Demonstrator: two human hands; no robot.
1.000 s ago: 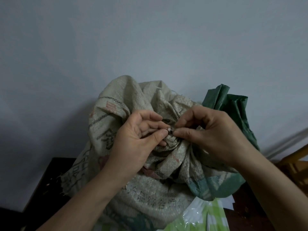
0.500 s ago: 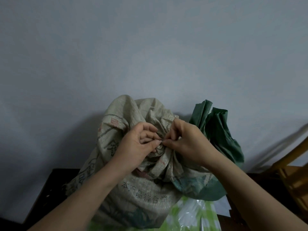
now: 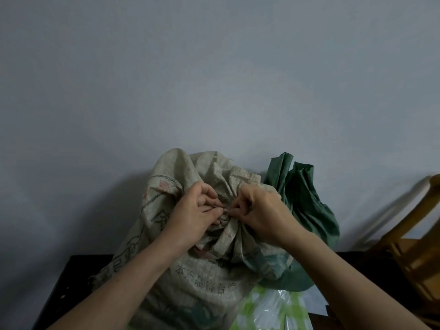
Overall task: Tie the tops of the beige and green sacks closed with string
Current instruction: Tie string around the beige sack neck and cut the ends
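A beige woven sack (image 3: 181, 277) with printed characters stands against the wall, its top gathered into a bunch (image 3: 221, 172). My left hand (image 3: 192, 213) and my right hand (image 3: 262, 210) meet at the gathered neck, fingertips pinched together there. A thin string (image 3: 226, 209) is barely visible between the fingertips. A green sack (image 3: 307, 201) leans behind the beige one on the right, its top standing loose and upright.
A green-and-white checked plastic bag (image 3: 273, 308) lies in front at the bottom. The sacks rest on a dark surface (image 3: 71, 277). A yellow wooden chair (image 3: 414, 246) stands at the right edge. A plain grey wall (image 3: 214, 79) is behind.
The view has tilted up, so the sacks and hands sit lower in the picture. Both hands stay pinched at the beige sack's neck, drawn closer in to the bunch.
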